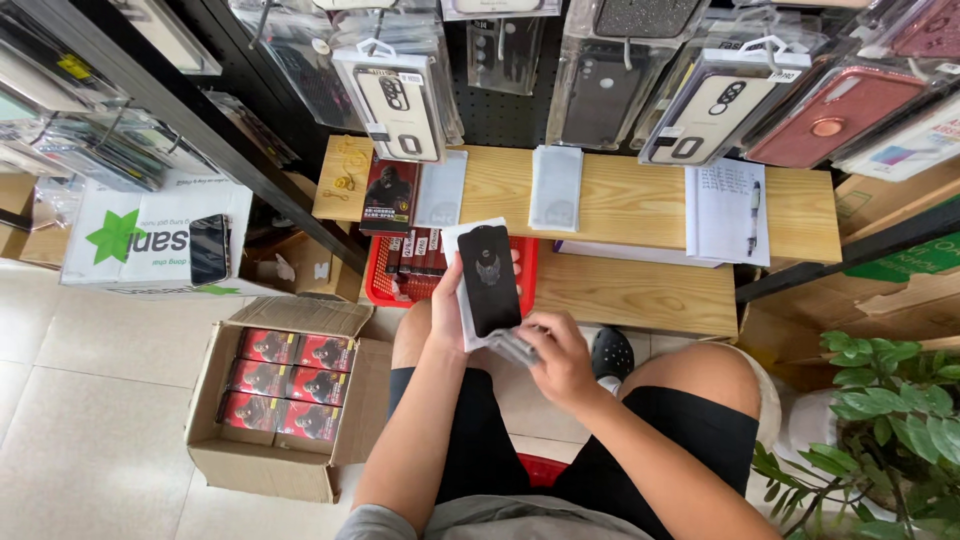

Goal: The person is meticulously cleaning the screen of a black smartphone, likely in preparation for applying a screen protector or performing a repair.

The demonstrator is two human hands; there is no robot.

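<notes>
Black glass screen protector point(488, 278), on its white backing card, stands upright over the person's lap, pinched along its left edge by the fingers point(447, 312) of the left hand point(445, 318), while the right hand point(562, 360) has its fingers closed on the grey wrapper point(512, 347) at the lower end. Held only by edge and corner, the thin glass could slip toward the tiled floor point(90, 400) or flex and crack if the right hand tugs unevenly. The right fingertips are hidden behind the hand, and the red basket point(375, 285) on the counter point(640, 200) is partly covered by the card.

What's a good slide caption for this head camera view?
Seated person's left hand holds a black screen protector while right hand works its lower edge.
</notes>
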